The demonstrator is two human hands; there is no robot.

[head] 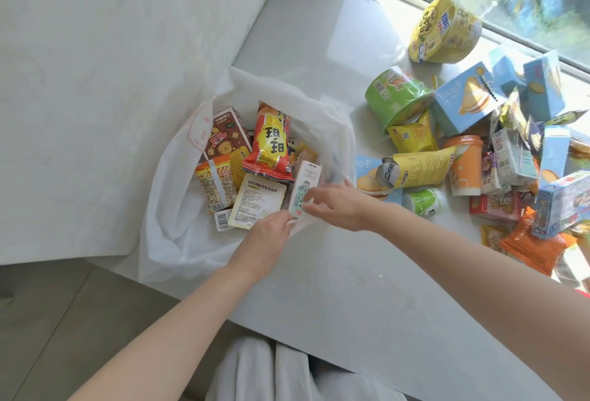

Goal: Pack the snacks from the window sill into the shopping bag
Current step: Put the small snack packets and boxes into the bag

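White carton (305,189) | right hand (335,205) pinches it over shopping bag (166,209) | left hand (268,234) at bag rim (grip unclear)

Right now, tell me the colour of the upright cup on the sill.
The cup is orange, seen in the head view.

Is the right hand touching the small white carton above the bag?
Touching. In the head view the right hand pinches the small white carton at its lower end.

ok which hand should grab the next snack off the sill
Right, likely. The right hand, now on the white carton, is nearest the snack pile; the left hand sits across at the shopping bag rim.
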